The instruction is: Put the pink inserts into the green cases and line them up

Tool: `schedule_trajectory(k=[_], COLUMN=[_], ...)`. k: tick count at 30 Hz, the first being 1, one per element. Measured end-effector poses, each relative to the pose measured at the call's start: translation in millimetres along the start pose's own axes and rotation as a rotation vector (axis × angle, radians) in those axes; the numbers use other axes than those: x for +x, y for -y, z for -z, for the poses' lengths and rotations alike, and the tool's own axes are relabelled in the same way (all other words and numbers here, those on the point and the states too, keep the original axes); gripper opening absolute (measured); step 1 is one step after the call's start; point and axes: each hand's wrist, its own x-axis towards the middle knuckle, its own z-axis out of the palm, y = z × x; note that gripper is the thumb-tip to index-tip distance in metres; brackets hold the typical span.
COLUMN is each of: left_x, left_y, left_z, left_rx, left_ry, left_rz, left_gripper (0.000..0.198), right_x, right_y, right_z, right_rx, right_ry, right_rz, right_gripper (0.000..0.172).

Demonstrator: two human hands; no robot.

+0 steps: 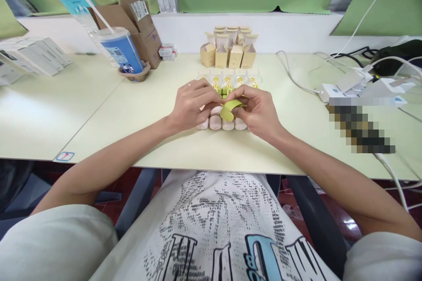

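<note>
A curved yellow-green piece (pixel 230 109), smooth and shell-like, is pinched between the thumb and fingers of my right hand (pixel 262 112). My left hand (pixel 194 103) is closed at the piece's left edge, its fingertips drawn together; whatever they hold is too small to make out. Below the hands is a row of rounded white pieces (pixel 215 123), partly covered by my fingers. Beyond the fingers stand several clear domed pieces (pixel 228 73) with yellow parts inside. Small green pieces (pixel 225 91) show between the two hands, mostly hidden.
Open small cardboard boxes (pixel 229 52) stand behind the pieces. A blue cup with a straw (pixel 123 52), a plastic bottle (pixel 70 0) and a larger carton (pixel 141 30) are at the back left. White boxes (pixel 36 55) lie far left. Cables and a power strip (pixel 332 92) occupy the right.
</note>
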Motion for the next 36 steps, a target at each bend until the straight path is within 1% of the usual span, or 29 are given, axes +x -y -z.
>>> schedule_trajectory(k=[2,6,9,12,14,17,19,22,24,26,28,30,32,34,36], left_x=[0.9,2.1,1.8,1.3,1.6,2.0,0.9,-4.0,-8.2,-10.8,-10.5,-7.6,-3.6,-0.1,2.0], left_y=[3.4,8.9,12.7,15.3,15.0,14.3,18.0,33.4,46.8,57.9,63.9,64.6,62.1,58.4,54.9], left_z=[1.3,1.8,1.2,1.9,3.1,4.7,3.9,-1.2,-5.8,-9.4,-10.8,-10.1,-8.2,-6.2,-4.7], left_rx=[0.005,-0.006,-0.035,-0.048,-0.041,-0.029,-0.043,-0.065,-0.067,-0.074,-0.087,-0.131,-0.221,-0.299,-0.313], left_ry=[0.015,0.015,-0.010,-0.066,-0.082,-0.079,-0.089,-0.113,-0.115,-0.093,-0.054,-0.015,0.017,0.051,0.083], left_rz=[0.017,0.039,0.030,-0.012,-0.020,0.025,0.084,0.245,0.407,0.588,0.772,0.945,1.092,1.182,1.208], left_gripper=[0.023,0.023,0.022,0.021,0.021,0.020,0.022,0.026,0.032,0.035,0.031,0.024,0.019,0.018,0.018], right_x=[-2.2,-3.2,-1.3,0.5,2.3,8.5,15.7,28.4,35.3,39.8,41.9,42.4,42.0,40.9,39.6], right_y=[1.4,0.5,-1.5,-2.1,-2.0,-1.9,-1.9,-2.5,-4.2,-7.8,-12.7,-17.6,-21.7,-24.7,-26.9], right_z=[-4.5,-7.2,-3.3,1.1,2.9,9.9,23.5,60.3,89.4,113.7,128.3,132.7,130.2,125.5,121.4], right_rx=[0.004,-0.015,0.018,0.099,0.133,0.108,0.044,-0.159,-0.366,-0.532,-0.603,-0.603,-0.582,-0.585,-0.618], right_ry=[-0.015,-0.041,-0.011,0.105,0.143,0.107,0.074,-0.051,-0.140,-0.126,-0.057,0.013,0.063,0.076,0.070], right_rz=[-0.022,0.001,0.021,0.011,-0.024,-0.032,-0.005,-0.011,-0.093,-0.263,-0.434,-0.535,-0.569,-0.571,-0.563], right_gripper=[0.012,0.013,0.014,0.022,0.028,0.039,0.045,0.044,0.039,0.037,0.040,0.047,0.055,0.062,0.067])
